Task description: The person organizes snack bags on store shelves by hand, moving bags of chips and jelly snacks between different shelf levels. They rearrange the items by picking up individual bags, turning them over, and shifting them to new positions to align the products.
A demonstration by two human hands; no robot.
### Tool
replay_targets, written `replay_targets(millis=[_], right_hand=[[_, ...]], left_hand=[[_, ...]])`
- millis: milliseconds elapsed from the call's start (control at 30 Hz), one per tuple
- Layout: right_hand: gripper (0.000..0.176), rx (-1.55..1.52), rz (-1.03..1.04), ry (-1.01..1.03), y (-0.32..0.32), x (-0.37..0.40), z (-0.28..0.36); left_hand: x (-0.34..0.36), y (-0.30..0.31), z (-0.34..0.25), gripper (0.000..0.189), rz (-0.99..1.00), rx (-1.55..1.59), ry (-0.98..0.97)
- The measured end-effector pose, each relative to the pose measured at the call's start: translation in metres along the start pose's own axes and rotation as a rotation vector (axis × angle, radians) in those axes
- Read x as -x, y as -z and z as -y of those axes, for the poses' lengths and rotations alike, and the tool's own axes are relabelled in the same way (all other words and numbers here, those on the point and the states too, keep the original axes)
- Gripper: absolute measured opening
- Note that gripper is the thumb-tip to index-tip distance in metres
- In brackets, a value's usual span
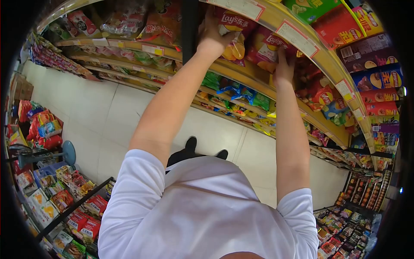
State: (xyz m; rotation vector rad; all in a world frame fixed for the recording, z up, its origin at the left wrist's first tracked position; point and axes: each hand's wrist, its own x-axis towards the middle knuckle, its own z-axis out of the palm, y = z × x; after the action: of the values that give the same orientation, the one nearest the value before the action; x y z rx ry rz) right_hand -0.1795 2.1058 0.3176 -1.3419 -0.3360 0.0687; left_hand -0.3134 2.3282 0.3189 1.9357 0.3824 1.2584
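My left hand (213, 38) reaches into the shelf and grips the left side of a dark red Lay's bag of potato chips (234, 41), its thumb lying across the front. Right beside it stands a second Lay's bag (264, 48) of similar colour. My right hand (283, 68) is closed at that bag's right edge, thumb in front; some of its fingers are hidden. Both bags stand upright behind the curved shelf edge with price labels (297, 38).
Tube-shaped chip cans (379, 80) line the upper shelf at right. Lower shelves (246, 97) hold green and blue snack bags. A black upright post (189, 26) stands left of my left hand. Behind me at left is a rack of boxed snacks (88, 224). Pale floor tiles (108, 125) lie below.
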Motion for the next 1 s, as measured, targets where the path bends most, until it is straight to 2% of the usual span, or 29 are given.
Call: replay_targets(millis=[67, 133, 167, 233, 267, 300, 367, 400, 433, 500, 533, 633, 667, 700, 767, 800, 900, 933, 967, 1000], right_hand=[[0.053, 0.030, 0.050, 0.034, 0.007, 0.000, -0.004], [0.070, 0.148, -0.045, 0.067, 0.015, 0.019, 0.004], [0.070, 0.142, -0.040, 0.076, 0.016, 0.027, 0.006], [0.083, 0.298, -0.032, 0.197, 0.025, 0.040, 0.006], [0.085, 0.462, -0.004, 0.210, 0.030, 0.043, 0.005], [0.085, 0.466, -0.009, 0.215, 0.028, 0.049, 0.011], [0.080, 0.374, 0.083, 0.038, 0.011, 0.064, 0.024], [0.073, 0.417, 0.058, 0.107, 0.007, 0.062, 0.022], [0.073, 0.413, 0.045, 0.114, 0.008, 0.054, 0.021], [0.061, 0.432, 0.062, -0.020, 0.014, 0.036, 0.018], [0.056, 0.484, 0.034, 0.136, 0.014, 0.027, 0.013], [0.062, 0.650, -0.044, 0.081, 0.022, 0.011, 0.014], [0.062, 0.651, -0.050, 0.089, 0.023, 0.009, 0.016], [0.067, 0.750, 0.002, 0.103, 0.022, 0.006, 0.017], [0.077, 0.945, 0.106, 0.129, 0.021, 0.002, 0.018], [0.078, 1.085, 0.185, 0.028, 0.007, 0.015, 0.047], [0.081, 0.995, 0.210, 0.057, 0.000, 0.019, 0.059], [0.074, 0.988, 0.204, -0.020, -0.001, 0.023, 0.066], [0.074, 0.986, 0.194, -0.011, 0.007, 0.017, 0.045], [0.067, 0.756, 0.125, 0.098, 0.022, 0.007, 0.003]], left_hand=[[-0.004, 0.003, 0.000, 0.082, 0.031, 0.109, 0.018], [-0.008, 0.020, -0.025, 0.069, 0.070, 0.303, 0.042], [-0.009, 0.023, -0.032, 0.069, 0.063, 0.302, 0.033], [-0.013, 0.024, -0.038, 0.072, 0.018, 0.349, -0.003], [-0.018, 0.017, -0.026, 0.074, 0.037, 0.287, -0.029], [-0.019, 0.007, -0.010, 0.074, 0.038, 0.294, -0.032], [-0.022, -0.007, 0.010, 0.067, 0.066, -0.026, 0.019], [-0.021, -0.003, 0.006, 0.070, 0.099, -0.135, 0.035], [-0.019, -0.003, 0.007, 0.070, 0.104, -0.130, 0.022], [-0.014, -0.002, 0.007, 0.082, 0.101, -0.167, -0.011], [-0.011, 0.004, 0.005, 0.081, 0.127, -0.167, -0.048], [0.000, 0.015, -0.008, 0.075, 0.088, 0.033, -0.035], [0.003, 0.021, -0.016, 0.077, 0.157, -0.009, 0.054], [0.005, 0.022, -0.019, 0.077, 0.152, -0.004, 0.048], [0.009, 0.023, -0.025, 0.076, 0.083, -0.231, -0.080], [0.011, 0.021, -0.029, 0.077, 0.062, -0.224, -0.084], [0.020, 0.030, -0.047, 0.074, 0.124, -0.325, -0.123], [0.024, 0.031, -0.049, 0.074, 0.161, -0.310, -0.138], [0.029, 0.033, -0.051, 0.074, 0.157, -0.305, -0.150], [0.033, 0.036, -0.051, 0.070, 0.238, -0.284, -0.264]])
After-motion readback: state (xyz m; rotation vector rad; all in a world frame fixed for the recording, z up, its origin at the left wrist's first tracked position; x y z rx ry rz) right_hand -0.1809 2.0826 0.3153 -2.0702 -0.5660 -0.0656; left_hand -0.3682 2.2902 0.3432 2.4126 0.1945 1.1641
